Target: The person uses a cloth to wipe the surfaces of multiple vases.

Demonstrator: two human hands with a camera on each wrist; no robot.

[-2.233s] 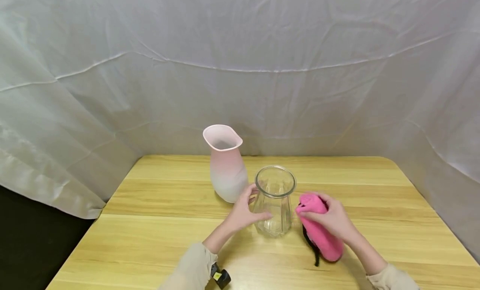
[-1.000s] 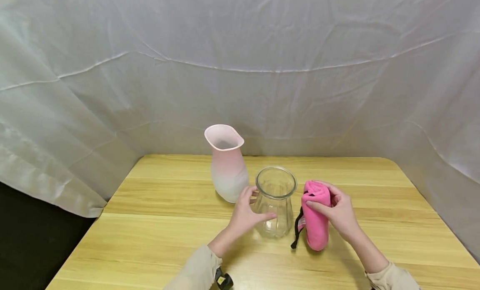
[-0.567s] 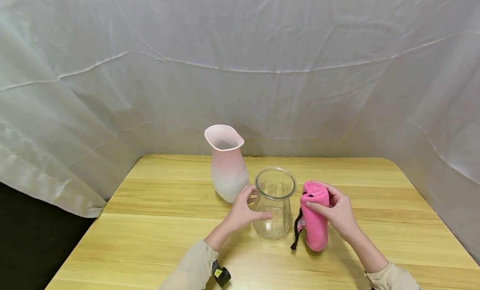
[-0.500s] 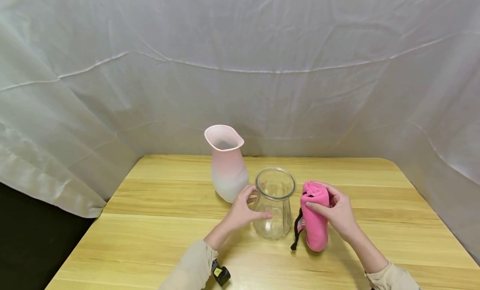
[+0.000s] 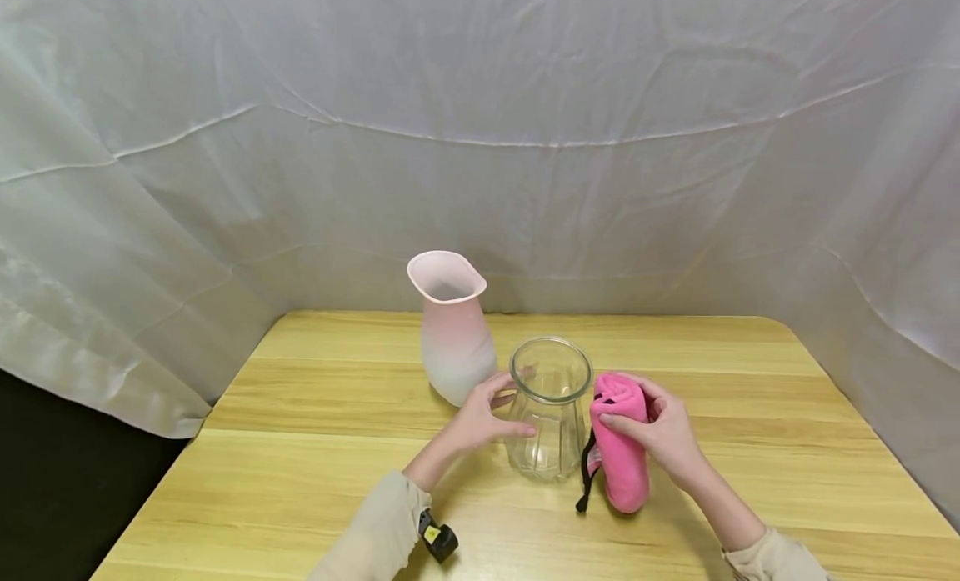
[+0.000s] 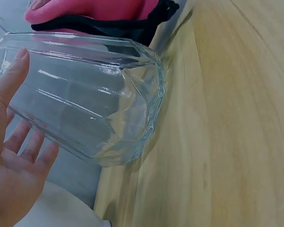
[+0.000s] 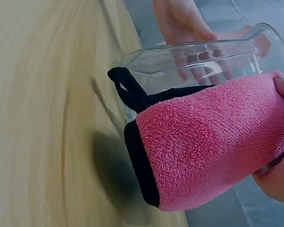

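Observation:
A clear ribbed glass vase (image 5: 550, 414) (image 6: 85, 109) (image 7: 189, 49) stands upright near the middle of the wooden table (image 5: 315, 464). My left hand (image 5: 480, 421) (image 6: 9, 179) cups its left side, thumb across the front and fingers behind the glass. My right hand (image 5: 663, 438) (image 7: 274, 182) grips a rolled pink fleece cloth (image 5: 621, 448) (image 7: 208, 142) with black edging and a black loop (image 7: 128, 90). The cloth stands on end and rests against the vase's right side.
A taller pink-to-white vase (image 5: 452, 331) stands just behind and left of the glass vase, close to my left fingers. A white sheet (image 5: 525, 147) hangs around the back and sides. The table's left edge (image 5: 187, 448) drops to a dark floor.
My right hand raised the pink cloth from lying on the table to standing on end and brought it left against the glass vase. My left hand stayed on the vase.

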